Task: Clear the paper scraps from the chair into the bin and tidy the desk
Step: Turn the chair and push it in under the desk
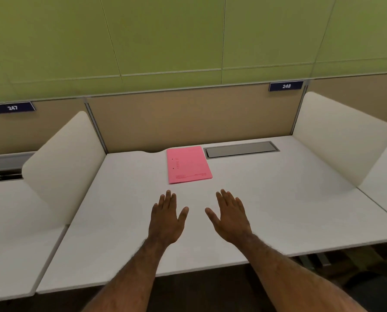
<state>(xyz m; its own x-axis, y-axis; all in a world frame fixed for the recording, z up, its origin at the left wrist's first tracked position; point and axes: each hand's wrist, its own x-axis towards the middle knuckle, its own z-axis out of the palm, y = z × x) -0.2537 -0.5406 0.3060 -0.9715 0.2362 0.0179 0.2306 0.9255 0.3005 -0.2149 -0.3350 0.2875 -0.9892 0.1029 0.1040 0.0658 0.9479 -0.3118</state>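
A pink paper folder (188,164) lies flat on the white desk (266,199), near the back panel at the middle. My left hand (166,218) and my right hand (229,216) hover palm down over the desk, side by side, just in front of the folder. Both hands are open with fingers spread and hold nothing. Neither touches the folder. No chair, bin or paper scraps are in view.
White side dividers stand at the left (64,163) and right (336,140) of the desk. A grey cable hatch (240,149) is set into the desk beside the folder. Number plates 247 (12,107) and 248 (286,86) hang on the beige back panel.
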